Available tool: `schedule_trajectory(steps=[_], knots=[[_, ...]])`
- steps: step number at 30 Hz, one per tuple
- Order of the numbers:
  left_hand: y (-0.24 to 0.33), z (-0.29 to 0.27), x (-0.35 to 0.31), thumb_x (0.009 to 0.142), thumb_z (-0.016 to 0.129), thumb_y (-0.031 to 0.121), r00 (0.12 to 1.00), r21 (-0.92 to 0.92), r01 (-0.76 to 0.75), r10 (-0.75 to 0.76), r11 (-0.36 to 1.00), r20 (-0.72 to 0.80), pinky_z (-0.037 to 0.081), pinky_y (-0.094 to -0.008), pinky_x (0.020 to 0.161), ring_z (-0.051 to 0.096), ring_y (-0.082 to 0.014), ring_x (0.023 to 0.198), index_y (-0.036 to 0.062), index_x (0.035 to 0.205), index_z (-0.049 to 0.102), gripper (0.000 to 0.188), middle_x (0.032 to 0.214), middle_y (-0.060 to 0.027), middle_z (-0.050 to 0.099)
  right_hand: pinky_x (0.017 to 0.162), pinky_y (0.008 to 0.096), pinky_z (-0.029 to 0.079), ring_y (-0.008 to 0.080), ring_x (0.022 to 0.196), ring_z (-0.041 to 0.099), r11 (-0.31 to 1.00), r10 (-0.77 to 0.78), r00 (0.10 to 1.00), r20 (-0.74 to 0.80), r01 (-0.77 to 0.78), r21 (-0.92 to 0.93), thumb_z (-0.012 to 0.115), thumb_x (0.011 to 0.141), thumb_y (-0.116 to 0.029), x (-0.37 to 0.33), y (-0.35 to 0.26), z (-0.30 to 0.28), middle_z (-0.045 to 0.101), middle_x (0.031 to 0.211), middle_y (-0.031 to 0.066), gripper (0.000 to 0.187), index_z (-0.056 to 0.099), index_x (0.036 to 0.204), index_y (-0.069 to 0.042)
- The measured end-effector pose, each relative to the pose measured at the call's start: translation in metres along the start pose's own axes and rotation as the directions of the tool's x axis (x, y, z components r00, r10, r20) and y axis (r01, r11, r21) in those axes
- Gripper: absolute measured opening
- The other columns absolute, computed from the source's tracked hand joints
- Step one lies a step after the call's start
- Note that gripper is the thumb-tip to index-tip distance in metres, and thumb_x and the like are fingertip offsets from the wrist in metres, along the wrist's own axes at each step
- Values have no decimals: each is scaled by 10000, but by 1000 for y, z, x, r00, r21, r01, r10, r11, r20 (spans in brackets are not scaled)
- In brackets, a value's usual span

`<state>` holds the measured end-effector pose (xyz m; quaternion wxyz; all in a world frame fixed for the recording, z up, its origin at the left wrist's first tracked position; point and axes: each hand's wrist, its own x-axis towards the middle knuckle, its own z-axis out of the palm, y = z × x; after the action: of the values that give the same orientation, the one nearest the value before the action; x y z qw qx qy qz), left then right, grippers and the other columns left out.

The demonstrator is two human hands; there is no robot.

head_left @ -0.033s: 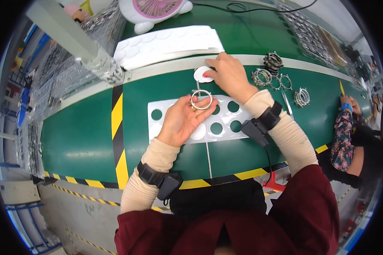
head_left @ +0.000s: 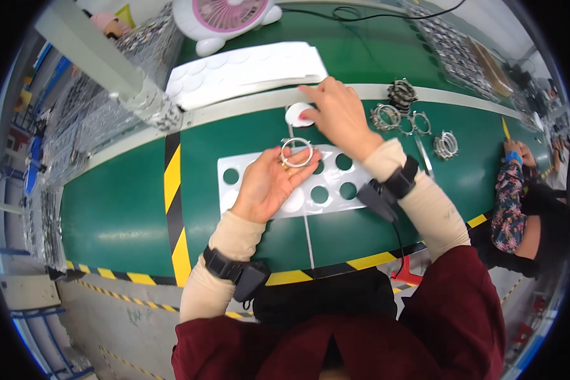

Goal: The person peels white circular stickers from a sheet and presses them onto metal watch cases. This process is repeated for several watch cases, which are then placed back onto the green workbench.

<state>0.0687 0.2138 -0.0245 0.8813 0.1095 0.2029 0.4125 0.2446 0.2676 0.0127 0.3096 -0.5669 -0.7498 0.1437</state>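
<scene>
A thin silver metal ring with small lugs (head_left: 297, 164) is held in my left hand (head_left: 264, 185), its palm turned up and the ring resting across the fingers. Just beyond it, my right hand (head_left: 343, 117) pinches the edge of a white round disc (head_left: 297, 114) between thumb and finger. The disc is above the ring and apart from it. Under my left hand lies a white sheet with rows of round holes (head_left: 225, 201); one white round still fills a place beside my wrist.
A stack of white sheets with round cutouts (head_left: 247, 69) lies beyond the pale rail, near a pink and white fan (head_left: 231, 12). To the right are several metal rings (head_left: 386, 116), a dark ring stack (head_left: 402, 95), another ring stack (head_left: 446, 145) and tweezers (head_left: 424, 155). A co-worker's arm (head_left: 508, 202) rests at far right.
</scene>
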Motion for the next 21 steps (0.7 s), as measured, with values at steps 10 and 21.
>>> schedule_trajectory(steps=[10, 21], knots=[[2, 18, -12, 980, 342, 263, 964, 260, 225, -254, 939, 83, 394, -406, 1015, 474, -353, 1180, -58, 1231, 384, 409, 1244, -275, 464, 808, 355, 448, 275, 906, 573, 909, -320, 912, -257, 219, -355, 767, 654, -191, -89, 18, -77, 611, 1010, 105, 563, 552, 1153, -44], [10, 1, -4, 949, 464, 263, 990, 397, 63, -106, 916, 89, 518, -346, 774, 626, -252, 908, -22, 1083, 507, 318, 1013, -164, 621, 883, 371, 424, 299, 1051, 526, 859, -124, 916, -381, -93, -504, 743, 687, -187, -124, 78, -111, 574, 1119, 139, 524, 553, 1147, -20]])
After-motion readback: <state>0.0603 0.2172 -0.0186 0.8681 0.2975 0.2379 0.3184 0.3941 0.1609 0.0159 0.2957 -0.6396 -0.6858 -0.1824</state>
